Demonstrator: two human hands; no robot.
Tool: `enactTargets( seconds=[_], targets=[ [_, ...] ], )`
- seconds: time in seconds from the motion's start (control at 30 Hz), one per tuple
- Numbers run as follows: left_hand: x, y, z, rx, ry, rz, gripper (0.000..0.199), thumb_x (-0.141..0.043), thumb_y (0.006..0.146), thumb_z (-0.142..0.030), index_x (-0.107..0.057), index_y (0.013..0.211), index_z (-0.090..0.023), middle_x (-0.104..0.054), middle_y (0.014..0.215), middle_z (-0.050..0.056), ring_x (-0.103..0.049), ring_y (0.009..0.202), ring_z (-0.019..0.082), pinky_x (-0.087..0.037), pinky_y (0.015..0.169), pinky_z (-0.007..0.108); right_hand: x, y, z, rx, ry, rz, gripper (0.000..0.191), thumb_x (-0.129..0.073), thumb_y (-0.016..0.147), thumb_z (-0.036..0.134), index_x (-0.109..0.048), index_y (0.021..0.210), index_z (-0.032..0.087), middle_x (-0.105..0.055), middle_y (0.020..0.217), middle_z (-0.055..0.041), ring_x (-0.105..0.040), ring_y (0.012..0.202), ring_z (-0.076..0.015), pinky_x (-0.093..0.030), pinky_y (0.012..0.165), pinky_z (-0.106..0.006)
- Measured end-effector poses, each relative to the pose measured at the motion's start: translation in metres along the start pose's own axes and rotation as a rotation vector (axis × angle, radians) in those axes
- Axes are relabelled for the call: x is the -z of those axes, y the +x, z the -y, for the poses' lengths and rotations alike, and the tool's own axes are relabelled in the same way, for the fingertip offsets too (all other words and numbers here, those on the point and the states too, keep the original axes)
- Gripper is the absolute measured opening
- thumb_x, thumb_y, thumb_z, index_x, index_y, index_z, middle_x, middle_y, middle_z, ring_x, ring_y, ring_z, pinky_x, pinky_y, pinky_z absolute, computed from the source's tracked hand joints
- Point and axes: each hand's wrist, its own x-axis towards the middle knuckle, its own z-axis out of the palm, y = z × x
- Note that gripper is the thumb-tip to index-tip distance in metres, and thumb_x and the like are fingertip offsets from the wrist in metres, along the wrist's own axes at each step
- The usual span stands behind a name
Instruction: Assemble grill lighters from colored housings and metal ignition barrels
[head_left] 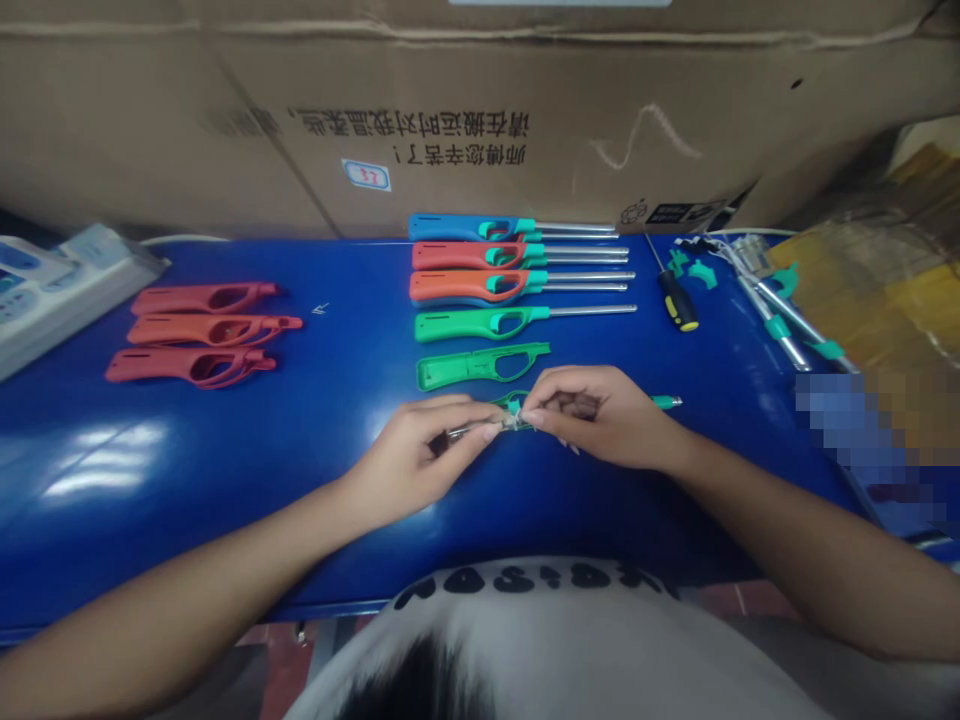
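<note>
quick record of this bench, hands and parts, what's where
left hand: pinching a thin metal tube
right hand: pinching a green lighter body
assembled: four utility lighters, blue, red, orange, green, with metal nozzles
loose: three red lighter shells, one green lighter shell
tool: yellow-and-black screwdriver
surface: blue bench
behind: cardboard box
</note>
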Motion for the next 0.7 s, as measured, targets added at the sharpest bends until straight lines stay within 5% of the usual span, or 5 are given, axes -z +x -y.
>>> enactTargets(
  seconds=[0.7],
  targets=[
    [-0.0063, -0.0006, -0.0032, 0.089, -0.056, -0.047, 0.023, -0.061, 0.098, -0.028, -0.078, 0.109, -0.016, -0.076, 0.095, 0.008, -0.071, 0.083, 0.017, -0.054, 0.068, 0.024, -0.0069, -0.0011, -0.0013, 0.034, -0.069, -0.091, 0.016, -0.068, 0.088, 0.031, -0.069, 0.085, 0.016, -0.059, 0.068, 0.0010, -0.051, 0.054, -0.0080, -0.039, 0.048, -0.021]
  ],
)
